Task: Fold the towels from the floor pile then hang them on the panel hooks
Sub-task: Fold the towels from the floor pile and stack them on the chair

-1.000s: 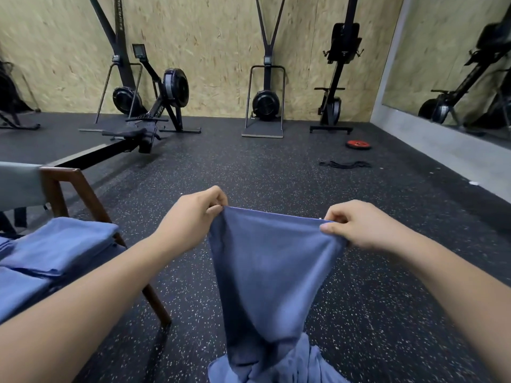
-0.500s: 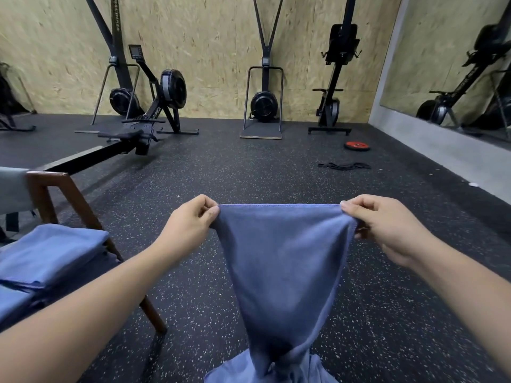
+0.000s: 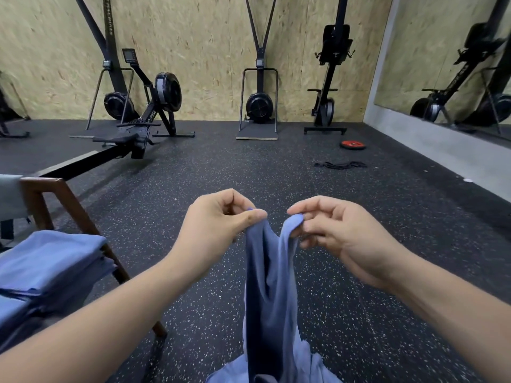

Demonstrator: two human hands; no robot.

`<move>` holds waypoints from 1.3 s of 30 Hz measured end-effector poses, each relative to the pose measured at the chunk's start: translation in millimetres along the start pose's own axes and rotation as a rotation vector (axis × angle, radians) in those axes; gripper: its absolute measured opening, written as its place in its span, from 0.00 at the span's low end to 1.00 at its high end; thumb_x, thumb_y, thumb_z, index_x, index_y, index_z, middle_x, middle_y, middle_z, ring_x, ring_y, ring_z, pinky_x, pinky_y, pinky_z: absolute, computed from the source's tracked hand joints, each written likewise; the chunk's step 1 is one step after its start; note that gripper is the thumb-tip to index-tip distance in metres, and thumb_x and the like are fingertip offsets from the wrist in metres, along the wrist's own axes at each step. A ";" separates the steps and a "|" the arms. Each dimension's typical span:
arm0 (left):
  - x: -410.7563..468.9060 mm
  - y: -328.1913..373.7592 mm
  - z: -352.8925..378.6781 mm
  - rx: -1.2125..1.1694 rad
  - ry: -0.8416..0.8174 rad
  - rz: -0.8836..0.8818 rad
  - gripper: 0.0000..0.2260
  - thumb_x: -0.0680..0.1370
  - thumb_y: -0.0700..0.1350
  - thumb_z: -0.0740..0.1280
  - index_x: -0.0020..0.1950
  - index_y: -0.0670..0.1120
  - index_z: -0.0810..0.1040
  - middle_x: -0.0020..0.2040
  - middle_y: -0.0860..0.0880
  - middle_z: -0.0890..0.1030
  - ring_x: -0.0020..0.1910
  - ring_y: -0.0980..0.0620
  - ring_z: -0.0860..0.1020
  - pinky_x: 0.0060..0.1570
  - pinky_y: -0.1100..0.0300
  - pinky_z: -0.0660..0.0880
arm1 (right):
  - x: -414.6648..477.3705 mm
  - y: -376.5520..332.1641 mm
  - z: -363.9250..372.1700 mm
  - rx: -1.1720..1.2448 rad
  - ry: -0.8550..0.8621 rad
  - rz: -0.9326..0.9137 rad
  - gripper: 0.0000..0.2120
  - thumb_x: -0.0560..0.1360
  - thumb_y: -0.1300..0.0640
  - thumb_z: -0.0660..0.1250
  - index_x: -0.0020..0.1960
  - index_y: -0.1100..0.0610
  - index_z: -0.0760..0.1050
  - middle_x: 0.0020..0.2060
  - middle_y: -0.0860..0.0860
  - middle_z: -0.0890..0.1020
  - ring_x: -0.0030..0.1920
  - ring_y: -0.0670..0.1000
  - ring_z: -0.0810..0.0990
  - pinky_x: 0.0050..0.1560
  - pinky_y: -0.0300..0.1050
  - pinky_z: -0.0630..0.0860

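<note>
Your single head camera looks forward and down, close over your hands, across the floor (image 3: 276, 172) toward the far wall (image 3: 210, 45).

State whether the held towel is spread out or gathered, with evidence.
Gathered, not spread. The towel hangs as a narrow drape, its two top corners pinched nearly together by the left hand and right hand.

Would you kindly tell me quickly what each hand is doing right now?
Left hand: pinching one top corner of the hanging blue cloth towel.
Right hand: pinching the towel's other top corner.
</note>
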State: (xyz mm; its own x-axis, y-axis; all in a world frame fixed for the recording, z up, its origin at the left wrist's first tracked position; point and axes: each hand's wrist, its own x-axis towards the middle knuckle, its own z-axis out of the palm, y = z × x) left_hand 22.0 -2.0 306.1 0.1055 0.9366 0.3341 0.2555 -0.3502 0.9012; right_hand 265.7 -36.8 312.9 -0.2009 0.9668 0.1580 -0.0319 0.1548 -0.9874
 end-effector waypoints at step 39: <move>-9.2 22.7 0.1 -0.030 0.115 -0.008 0.10 0.81 0.38 0.64 0.46 0.51 0.79 0.39 0.54 0.78 0.38 0.53 0.70 0.44 0.52 0.67 | -2.3 -1.7 -12.3 -0.890 0.042 -0.121 0.13 0.74 0.43 0.77 0.37 0.47 0.79 0.53 0.37 0.82 0.56 0.37 0.79 0.58 0.41 0.70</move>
State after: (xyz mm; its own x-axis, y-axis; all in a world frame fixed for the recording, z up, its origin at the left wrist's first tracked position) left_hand 26.9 -18.5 323.4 -0.0082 0.9347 0.3552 0.2267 -0.3443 0.9111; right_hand 278.3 -36.8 314.2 -0.2093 0.9375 0.2781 0.7236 0.3398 -0.6007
